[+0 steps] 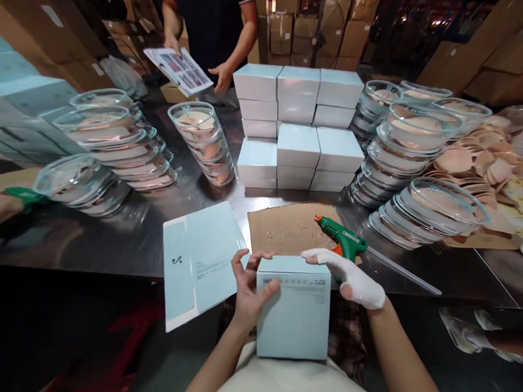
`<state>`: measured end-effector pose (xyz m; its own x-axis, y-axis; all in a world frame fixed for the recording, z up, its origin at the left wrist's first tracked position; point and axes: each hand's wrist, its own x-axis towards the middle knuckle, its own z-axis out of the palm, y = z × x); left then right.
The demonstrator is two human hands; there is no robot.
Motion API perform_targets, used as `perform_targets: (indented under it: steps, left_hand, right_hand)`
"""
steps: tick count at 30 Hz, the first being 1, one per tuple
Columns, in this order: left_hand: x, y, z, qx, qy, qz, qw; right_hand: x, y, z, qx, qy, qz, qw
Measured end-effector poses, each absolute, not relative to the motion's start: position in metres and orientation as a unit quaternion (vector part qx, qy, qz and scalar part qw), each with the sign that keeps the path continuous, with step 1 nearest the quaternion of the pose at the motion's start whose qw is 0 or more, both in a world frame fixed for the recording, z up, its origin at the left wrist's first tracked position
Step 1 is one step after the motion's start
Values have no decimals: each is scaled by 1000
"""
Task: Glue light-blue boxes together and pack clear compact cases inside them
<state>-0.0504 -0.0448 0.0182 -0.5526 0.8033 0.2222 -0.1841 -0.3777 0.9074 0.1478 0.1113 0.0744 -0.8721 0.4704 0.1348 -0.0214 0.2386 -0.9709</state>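
A light-blue carton box (292, 320) with printed text stands upright against my body at the table's front edge. Bare, my left hand (255, 290) grips its left side, thumb on the front face and fingers curled at the top edge. My right hand (353, 276) wears a white glove with bare fingertips; its fingers stretch to the box's upper right edge, while the thumb sits apart from the side. Just beyond the box lies a green glue gun (343, 234) with a clear glue stick, on a brown cardboard sheet (281, 226). A flattened light-blue carton (205, 262) overhangs the table edge at left.
White boxes (299, 94) are stacked at the back. Stacks of glass dishes (413, 132) stand right, more glass dishes (104, 133) left. Cardboard discs (481, 163) pile up far right. Across the table a person holds printed sheets (180, 70); another person's hand (1, 210) is far left.
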Motion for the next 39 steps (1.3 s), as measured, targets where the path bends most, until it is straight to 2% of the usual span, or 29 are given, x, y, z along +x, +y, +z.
perform_targets:
  steps: [4,8,10,14,16,19,22,24,26,29,33,37,39]
  left_hand:
    - [-57,-46,18,415,490,714,281]
    - [-57,-48,22,413,501,699,300]
    - [-54,-46,25,396,501,703,314]
    - [-48,-42,29,370,507,708,325]
    - [-49,-40,29,361,509,709,328]
    - [-57,-38,28,311,534,723,309]
    - [-77,-34,35,138,570,762,274]
    - [-93,-32,45,30,558,771,305]
    - [-108,-30,57,-5,522,770,367]
    - [-125,-33,68,32,479,795,370]
    - [-135,-50,57,86,528,817,216]
    - [-139,-74,32,133,581,779,194]
    - [-148,-88,24,166,619,754,146]
  right_hand:
    - [149,113,76,-89,-840,498,197]
    - [142,106,78,-65,-856,469,207]
    - [140,98,72,-89,-846,459,256]
    - [135,80,49,-215,-756,451,423]
    - [133,74,39,-259,-734,422,466]
    - [133,68,31,-287,-759,325,486]
    - [135,60,32,-229,-824,131,502]
    - [134,56,36,-133,-873,-7,470]
    - [125,58,45,-32,-912,-112,393]
    - [93,83,68,31,-926,-186,328]
    - [13,147,109,-49,-898,-210,384]
    - [-80,215,141,-223,-929,-167,244]
    - [-114,240,147,-274,-933,-138,187]
